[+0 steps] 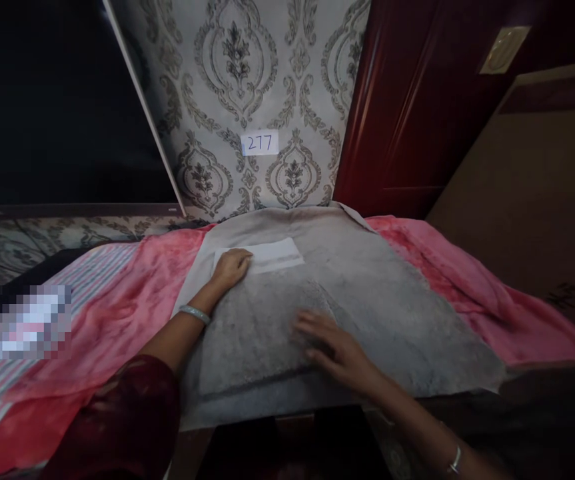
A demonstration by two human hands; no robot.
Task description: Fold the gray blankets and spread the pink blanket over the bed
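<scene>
A grey, soft-looking cloth [377, 320] lies spread out in front of me, with a folded layer on its left half. A white strip [277, 255] runs across the upper part of that layer. My left hand [233, 268] is on the strip's left end, fingers curled and closed on it; the fingertips are partly hidden. Over the middle of the grey cloth is my right hand [334, 343], its fingers apart and blurred by motion, holding nothing visible. Whether it touches the cloth I cannot tell.
Pink cloth [447, 267] lies beneath the grey one and shows on both sides. At left are a striped cloth [87, 277] and a pixelated patch. Behind stand a dark screen [57, 107], patterned wallpaper with a "277" label [260, 143], and a dark red door [402, 100].
</scene>
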